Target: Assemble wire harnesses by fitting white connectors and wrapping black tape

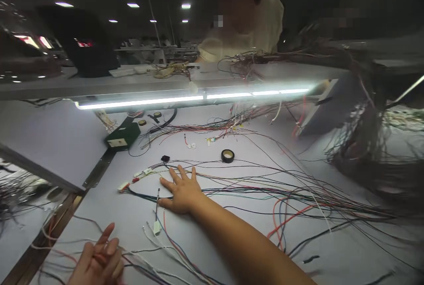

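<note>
My right hand [180,190] lies flat with fingers spread on a bundle of coloured wires [265,188] on the white table [109,214], pressing them down. Just left of its fingertips lie small white connectors [144,172] and a black connector [164,158]. My left hand [99,260] sits at the bottom left, fingers curled around thin wires [145,265] that run off to the right. A white connector [157,227] lies between the two hands.
A roll of black tape [228,156] lies beyond my right hand. A green box [123,137] sits at the back left under a lit tube lamp [198,98]. Dense wire tangles [364,152] hang at the right. A person [245,28] stands behind the shelf.
</note>
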The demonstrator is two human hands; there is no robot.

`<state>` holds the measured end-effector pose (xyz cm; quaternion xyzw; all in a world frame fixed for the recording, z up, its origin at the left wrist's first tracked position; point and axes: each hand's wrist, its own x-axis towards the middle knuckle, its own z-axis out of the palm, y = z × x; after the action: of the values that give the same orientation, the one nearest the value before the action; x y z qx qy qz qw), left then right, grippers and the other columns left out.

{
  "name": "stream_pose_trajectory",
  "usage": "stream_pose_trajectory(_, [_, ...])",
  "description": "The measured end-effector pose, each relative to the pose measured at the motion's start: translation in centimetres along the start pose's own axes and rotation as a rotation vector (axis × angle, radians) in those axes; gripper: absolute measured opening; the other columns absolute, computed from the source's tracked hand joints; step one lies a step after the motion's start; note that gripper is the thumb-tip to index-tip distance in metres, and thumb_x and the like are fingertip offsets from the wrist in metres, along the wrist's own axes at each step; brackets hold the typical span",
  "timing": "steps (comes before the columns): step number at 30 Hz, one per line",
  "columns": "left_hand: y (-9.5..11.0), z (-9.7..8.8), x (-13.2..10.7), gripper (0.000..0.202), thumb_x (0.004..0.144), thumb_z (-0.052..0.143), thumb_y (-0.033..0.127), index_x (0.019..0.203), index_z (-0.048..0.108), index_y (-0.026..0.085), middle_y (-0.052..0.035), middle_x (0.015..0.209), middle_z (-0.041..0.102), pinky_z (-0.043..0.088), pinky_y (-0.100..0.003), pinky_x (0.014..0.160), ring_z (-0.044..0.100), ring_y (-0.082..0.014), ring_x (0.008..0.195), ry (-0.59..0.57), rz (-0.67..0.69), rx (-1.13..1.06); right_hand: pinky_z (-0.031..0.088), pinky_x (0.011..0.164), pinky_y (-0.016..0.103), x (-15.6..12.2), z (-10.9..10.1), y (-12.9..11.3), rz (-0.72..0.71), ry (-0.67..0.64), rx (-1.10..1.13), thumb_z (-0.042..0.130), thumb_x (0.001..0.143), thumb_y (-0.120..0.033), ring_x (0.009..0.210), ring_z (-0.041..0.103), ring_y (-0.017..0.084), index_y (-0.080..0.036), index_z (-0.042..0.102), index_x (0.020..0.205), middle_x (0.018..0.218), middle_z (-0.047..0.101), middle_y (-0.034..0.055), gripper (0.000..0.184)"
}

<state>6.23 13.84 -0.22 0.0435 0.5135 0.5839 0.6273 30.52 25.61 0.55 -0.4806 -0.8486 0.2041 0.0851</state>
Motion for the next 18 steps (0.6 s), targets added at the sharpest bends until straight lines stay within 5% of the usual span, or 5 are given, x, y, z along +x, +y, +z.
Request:
stream_pose_trajectory(3, [-0.4,1.5,-1.9,0.027,0.09,0.051,0.038,0.109,0.062,0.023,0.0049,0.063,0.046,0.029,-0.019,0.035,0.027,-0.0053,0.037,-0.1,0.033,-0.075,-0.014,0.104,0.068,-0.3,0.4,-0.5,-0.023,0.04,-0.016,0.032,0.087,-0.07,0.145,-0.003,0.031,-0.035,0.03,0.146,0.159,0.008,0.0054,0.068])
stream_pose_trajectory(6, [-0.6,2.0,-2.5,0.026,0.094,0.044,0.036,0.109,0.061,0.021,0.0048,0.064,0.047,0.024,-0.018,0.034,0.024,-0.004,0.035,-0.174,0.065,-0.1,-0.01,0.11,0.062,-0.5,0.9,-0.7,-0.099,0.139,0.036,0.036,0.093,-0.058,0.144,0.016,0.028,-0.032,0.042,0.14,0.155,0.028,0.0054,0.054])
stream_pose_trajectory(9, [-0.6,1.7,-2.4,0.027,0.096,0.042,0.036,0.11,0.059,0.02,0.0049,0.064,0.049,0.021,-0.019,0.034,0.024,-0.0034,0.034,-0.22,0.073,-0.105,0.015,0.115,0.048,-0.2,1.1,-0.5,-0.126,0.192,0.11,0.039,0.096,-0.042,0.133,0.038,0.02,-0.028,0.043,0.138,0.145,0.044,0.0049,0.045])
stream_pose_trajectory(12, [-0.6,1.5,-2.2,0.029,0.096,0.04,0.039,0.109,0.058,0.02,0.0048,0.063,0.049,0.016,-0.019,0.033,0.024,-0.0033,0.034,-0.229,0.067,-0.116,0.042,0.098,0.03,1.1,0.5,0.4,-0.075,0.215,0.126,0.035,0.097,-0.032,0.111,0.056,0.014,-0.024,0.045,0.135,0.133,0.055,0.0046,0.04])
stream_pose_trajectory(18, [-0.7,1.1,-1.9,0.029,0.095,0.043,0.042,0.109,0.056,0.02,0.0051,0.065,0.05,0.015,-0.018,0.034,0.024,-0.0027,0.034,-0.247,0.065,-0.13,0.038,0.097,0.036,6.4,-1.9,2.8,0.106,0.262,0.008,0.045,0.093,-0.022,0.115,0.05,0.023,-0.018,0.058,0.121,0.118,0.06,0.0113,0.032])
